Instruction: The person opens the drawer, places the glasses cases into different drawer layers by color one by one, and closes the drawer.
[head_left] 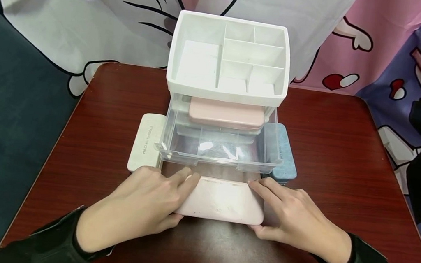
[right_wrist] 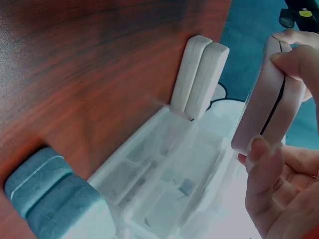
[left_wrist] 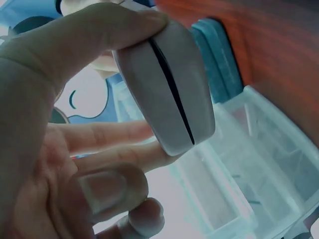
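Both hands hold a pale pink hard case, like a glasses case (head_left: 223, 200), in front of a white storage box (head_left: 226, 94). My left hand (head_left: 142, 202) grips its left end. The right hand (head_left: 293, 212) grips the other end. A thin dark seam runs along the glasses case (left_wrist: 167, 89) in the left wrist view. In the right wrist view, thumb and fingers pinch the same glasses case (right_wrist: 264, 99). Behind it, a clear drawer (head_left: 217, 161) stands pulled out from the storage box. A second pink case (head_left: 226, 113) shows at the back, under the box's top.
A cream case (head_left: 146, 143) with small print stands left of the drawer, and a blue case (head_left: 286, 154) stands at its right. The box's top has several white compartments. All stand on a reddish-brown table (head_left: 124, 96), with a printed cloth (head_left: 93, 23) behind.
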A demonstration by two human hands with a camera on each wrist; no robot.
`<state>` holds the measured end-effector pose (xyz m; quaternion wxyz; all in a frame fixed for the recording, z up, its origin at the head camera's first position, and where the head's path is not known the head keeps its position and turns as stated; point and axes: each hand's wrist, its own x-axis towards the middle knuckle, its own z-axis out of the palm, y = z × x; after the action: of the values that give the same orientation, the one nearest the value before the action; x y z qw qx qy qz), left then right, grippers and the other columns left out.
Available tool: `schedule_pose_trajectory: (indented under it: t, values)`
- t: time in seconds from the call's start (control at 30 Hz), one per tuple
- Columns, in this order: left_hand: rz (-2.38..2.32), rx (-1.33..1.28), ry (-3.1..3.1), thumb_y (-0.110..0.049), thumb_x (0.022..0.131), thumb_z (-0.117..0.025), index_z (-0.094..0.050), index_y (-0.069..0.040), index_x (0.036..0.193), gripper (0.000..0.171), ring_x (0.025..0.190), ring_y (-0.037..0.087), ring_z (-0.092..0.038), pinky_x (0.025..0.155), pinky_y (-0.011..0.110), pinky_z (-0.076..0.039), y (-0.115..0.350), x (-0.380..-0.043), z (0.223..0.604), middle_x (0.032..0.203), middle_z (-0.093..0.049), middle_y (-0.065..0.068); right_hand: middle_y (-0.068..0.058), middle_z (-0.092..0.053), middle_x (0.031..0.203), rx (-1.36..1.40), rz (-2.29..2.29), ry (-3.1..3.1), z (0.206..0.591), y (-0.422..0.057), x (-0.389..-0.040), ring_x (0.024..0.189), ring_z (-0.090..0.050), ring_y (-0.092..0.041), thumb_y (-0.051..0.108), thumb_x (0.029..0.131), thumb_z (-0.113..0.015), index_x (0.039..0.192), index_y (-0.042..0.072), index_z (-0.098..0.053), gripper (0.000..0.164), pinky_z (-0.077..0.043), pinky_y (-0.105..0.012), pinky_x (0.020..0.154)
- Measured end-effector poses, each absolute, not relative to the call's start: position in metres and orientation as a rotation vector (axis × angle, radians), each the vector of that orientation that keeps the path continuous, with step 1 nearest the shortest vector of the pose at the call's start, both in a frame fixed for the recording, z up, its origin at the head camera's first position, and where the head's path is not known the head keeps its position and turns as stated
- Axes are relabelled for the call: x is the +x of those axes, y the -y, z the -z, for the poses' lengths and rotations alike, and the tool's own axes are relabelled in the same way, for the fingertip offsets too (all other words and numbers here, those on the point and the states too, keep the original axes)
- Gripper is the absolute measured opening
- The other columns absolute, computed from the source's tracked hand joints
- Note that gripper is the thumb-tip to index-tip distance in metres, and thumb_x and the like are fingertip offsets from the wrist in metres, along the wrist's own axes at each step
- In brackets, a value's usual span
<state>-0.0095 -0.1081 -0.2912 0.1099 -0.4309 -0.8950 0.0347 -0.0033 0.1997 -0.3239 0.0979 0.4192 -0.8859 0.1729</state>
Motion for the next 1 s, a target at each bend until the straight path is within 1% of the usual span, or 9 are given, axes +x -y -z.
schedule_pose_trajectory:
  t: [0.13,0.2,0.37,0.5,0.57,0.7,0.87,0.93,1.0]
  values:
    - [-0.096,-1.279,2.62,-0.042,0.062,-0.077,-0.057,-0.009,0.108,0.06,0.038,0.006,-0.021,0.037,0.022,-0.013,0.11,-0.009,0.284,0.099,-0.066,-0.003,0.0,-0.061,0.108,1.258,-0.553,2.606,0.318,-0.203,-0.003,0.061,-0.052,-0.002,0.035,0.068,-0.08,0.121,0.003,-0.06,0.065,-0.042,-0.014,0.05]
    - [-0.092,-1.281,2.614,-0.042,0.063,-0.077,-0.057,-0.009,0.11,0.061,0.038,0.007,-0.021,0.037,0.022,-0.013,0.11,-0.009,0.281,0.101,-0.066,-0.003,0.0,-0.061,0.109,1.266,-0.571,2.588,0.314,-0.204,-0.004,0.062,-0.052,-0.003,0.036,0.071,-0.077,0.122,0.003,-0.06,0.063,-0.042,-0.014,0.05]
    - [-0.08,-1.283,2.586,-0.043,0.064,-0.076,-0.058,-0.009,0.12,0.068,0.039,0.008,-0.023,0.038,0.022,-0.015,0.113,-0.009,0.273,0.108,-0.068,-0.002,-0.001,-0.062,0.109,1.281,-0.614,2.512,0.306,-0.205,-0.005,0.063,-0.056,-0.004,0.04,0.081,-0.066,0.123,0.002,-0.06,0.057,-0.043,-0.015,0.051]
    - [-0.042,-1.273,2.569,-0.04,0.066,-0.074,-0.058,-0.01,0.121,0.065,0.041,0.008,-0.023,0.04,0.022,-0.014,0.115,-0.009,0.266,0.109,-0.067,-0.002,-0.003,-0.063,0.105,1.282,-0.628,2.423,0.297,-0.204,-0.008,0.06,-0.055,-0.004,0.044,0.086,-0.056,0.121,0.001,-0.062,0.056,-0.041,-0.013,0.049]
    - [-0.026,-1.272,2.565,-0.039,0.067,-0.074,-0.057,-0.01,0.12,0.063,0.042,0.008,-0.022,0.04,0.022,-0.013,0.116,-0.009,0.262,0.107,-0.065,-0.003,-0.002,-0.063,0.103,1.279,-0.621,2.396,0.292,-0.203,-0.009,0.059,-0.053,-0.003,0.046,0.087,-0.054,0.12,0.001,-0.063,0.056,-0.04,-0.012,0.049]
    - [-0.018,-1.281,2.562,-0.04,0.069,-0.074,-0.056,-0.01,0.12,0.062,0.043,0.009,-0.022,0.04,0.021,-0.014,0.118,-0.012,0.252,0.106,-0.065,-0.003,-0.004,-0.064,0.101,1.287,-0.611,2.35,0.281,-0.203,-0.013,0.061,-0.055,-0.006,0.047,0.088,-0.054,0.117,0.0,-0.064,0.056,-0.043,-0.016,0.05]
    - [-0.028,-1.281,2.567,-0.042,0.072,-0.074,-0.057,-0.01,0.125,0.063,0.042,0.009,-0.023,0.04,0.021,-0.015,0.119,-0.018,0.242,0.117,-0.069,-0.001,-0.004,-0.064,0.099,1.28,-0.606,2.339,0.27,-0.203,-0.021,0.06,-0.054,-0.005,0.049,0.087,-0.055,0.116,0.001,-0.066,0.057,-0.041,-0.014,0.049]
    - [-0.024,-1.279,2.56,-0.04,0.073,-0.073,-0.058,-0.01,0.125,0.062,0.042,0.009,-0.021,0.04,0.021,-0.014,0.12,-0.02,0.239,0.116,-0.069,-0.001,-0.003,-0.064,0.097,1.275,-0.598,2.336,0.267,-0.203,-0.024,0.059,-0.053,-0.005,0.05,0.087,-0.056,0.115,0.001,-0.067,0.057,-0.039,-0.012,0.048]
    - [-0.011,-1.279,2.554,-0.039,0.073,-0.073,-0.057,-0.01,0.124,0.061,0.042,0.009,-0.02,0.04,0.021,-0.014,0.12,-0.022,0.237,0.113,-0.069,-0.003,-0.004,-0.064,0.095,1.274,-0.584,2.315,0.265,-0.202,-0.027,0.06,-0.054,-0.006,0.05,0.087,-0.055,0.114,0.001,-0.067,0.057,-0.04,-0.014,0.048]
